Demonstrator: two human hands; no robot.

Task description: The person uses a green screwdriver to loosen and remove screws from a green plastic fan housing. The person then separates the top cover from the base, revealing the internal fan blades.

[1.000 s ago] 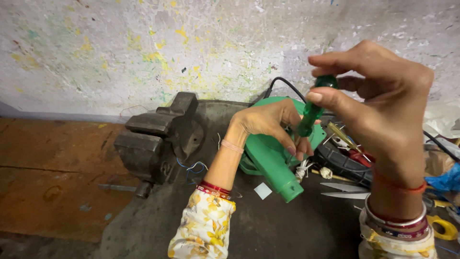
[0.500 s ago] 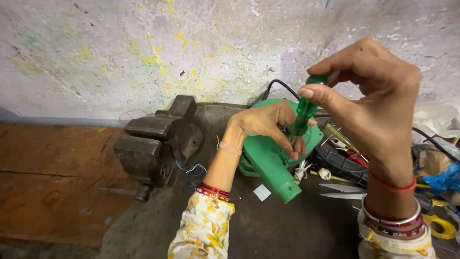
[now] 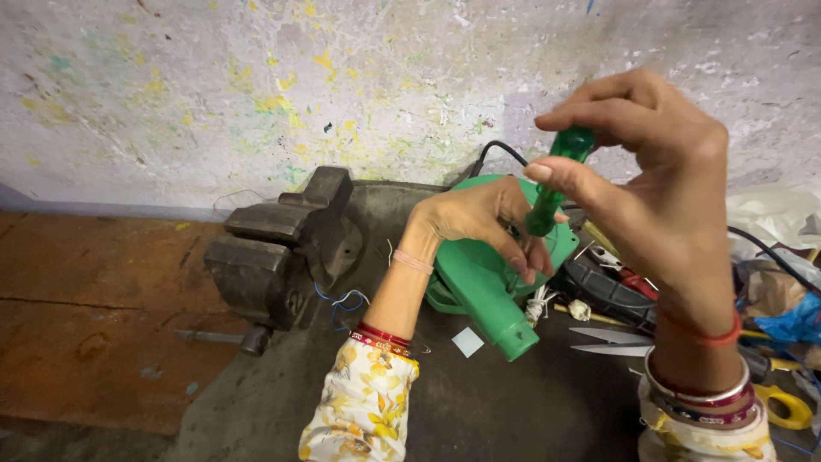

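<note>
The right hand (image 3: 658,180) is raised at the right of the scene, its grip pinching the translucent green plastic handle of a screwdriver (image 3: 556,184) between thumb and fingers; the tool points steeply down toward the green plastic electric blower (image 3: 487,278) lying on the dark tabletop (image 3: 479,411). The tip of the tool is hidden behind the left hand (image 3: 483,222), so where it meets the blower cannot be told. The left hand lies on top of the blower's round housing, fingers curled and pressed against the plastic — a holding grip rather than a spread one. The blower's nozzle points toward the near right, and a black cord (image 3: 496,154) leaves its far side.

Left of the blower stands a heavy, rusty grey metal bench vise (image 3: 278,248), with thin blue wires (image 3: 342,301) just beside its base. A small white square scrap (image 3: 468,341) lies near the nozzle. To the right — a pair of steel scissors (image 3: 611,342), a yellow tape roll (image 3: 782,406) and mixed clutter. Behind everything rises a paint-flecked white wall (image 3: 256,85).
</note>
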